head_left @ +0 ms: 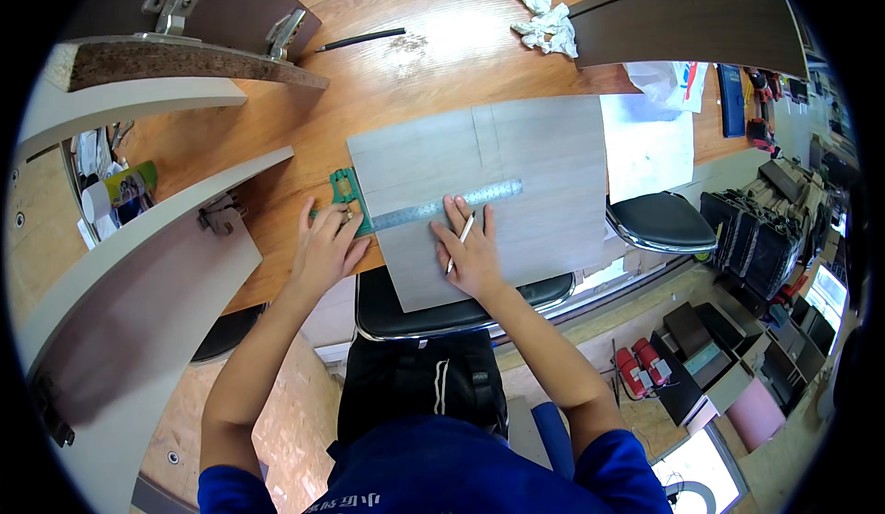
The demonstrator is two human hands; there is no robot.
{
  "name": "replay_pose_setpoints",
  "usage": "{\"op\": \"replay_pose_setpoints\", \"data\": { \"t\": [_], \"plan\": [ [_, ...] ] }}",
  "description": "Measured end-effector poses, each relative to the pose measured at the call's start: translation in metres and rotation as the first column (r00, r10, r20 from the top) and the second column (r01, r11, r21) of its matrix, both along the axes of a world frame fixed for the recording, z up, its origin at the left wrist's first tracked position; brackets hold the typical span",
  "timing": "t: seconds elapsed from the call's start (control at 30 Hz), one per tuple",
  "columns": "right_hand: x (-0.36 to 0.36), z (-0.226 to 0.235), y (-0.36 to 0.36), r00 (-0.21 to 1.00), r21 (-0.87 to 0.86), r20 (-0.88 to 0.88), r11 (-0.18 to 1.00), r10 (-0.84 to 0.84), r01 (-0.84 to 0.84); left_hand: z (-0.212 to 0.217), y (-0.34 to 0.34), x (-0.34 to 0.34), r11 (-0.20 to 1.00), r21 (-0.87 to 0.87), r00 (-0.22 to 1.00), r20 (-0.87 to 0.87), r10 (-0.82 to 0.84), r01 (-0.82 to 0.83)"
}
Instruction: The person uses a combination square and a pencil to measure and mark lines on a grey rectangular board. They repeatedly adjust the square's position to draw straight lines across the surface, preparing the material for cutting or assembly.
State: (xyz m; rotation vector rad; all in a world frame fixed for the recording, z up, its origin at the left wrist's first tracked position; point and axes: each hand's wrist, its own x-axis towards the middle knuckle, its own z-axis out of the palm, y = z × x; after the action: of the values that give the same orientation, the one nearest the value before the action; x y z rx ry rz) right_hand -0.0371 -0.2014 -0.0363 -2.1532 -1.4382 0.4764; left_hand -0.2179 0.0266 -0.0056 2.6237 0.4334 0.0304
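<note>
A grey board lies across the table edge, with thin pencil lines on its far part. On it rests a metal ruler, its left end near the board's left edge. My left hand has its fingers bent over a green jig set against that edge; its fingertips touch the jig's near part. My right hand presses fingertips on and beside the ruler. A white pencil is tucked between its fingers, tip pointing toward me.
Hinged cabinet panels stand at the left, and a dark panel rises at the far right. A black pencil, crumpled tissue and papers lie on the wooden table. Black stools stand below.
</note>
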Motion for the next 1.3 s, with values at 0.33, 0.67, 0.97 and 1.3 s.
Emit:
{"op": "replay_pose_setpoints", "data": {
  "t": [0.33, 0.67, 0.97, 1.3],
  "plan": [
    [0.002, 0.001, 0.012, 0.998, 0.016, 0.019, 0.998, -0.056, 0.056, 0.011, 0.005, 0.02, 0.992, 0.097, 0.996, 0.012, 0.085, -0.085],
    [0.007, 0.002, 0.024, 0.993, 0.016, 0.078, 0.996, -0.087, 0.086, -0.006, 0.006, 0.029, 0.987, 0.086, 0.985, -0.093, 0.146, -0.139],
    [0.01, -0.002, 0.024, 0.994, -0.029, 0.095, 0.998, -0.058, 0.061, -0.01, 0.014, 0.037, 0.99, 0.07, 0.99, -0.055, 0.129, -0.125],
    [0.01, 0.0, 0.024, 0.992, 0.002, 0.099, 0.997, -0.083, 0.084, -0.004, 0.014, 0.041, 0.988, 0.069, 0.987, -0.061, 0.145, -0.141]
  ]
}}
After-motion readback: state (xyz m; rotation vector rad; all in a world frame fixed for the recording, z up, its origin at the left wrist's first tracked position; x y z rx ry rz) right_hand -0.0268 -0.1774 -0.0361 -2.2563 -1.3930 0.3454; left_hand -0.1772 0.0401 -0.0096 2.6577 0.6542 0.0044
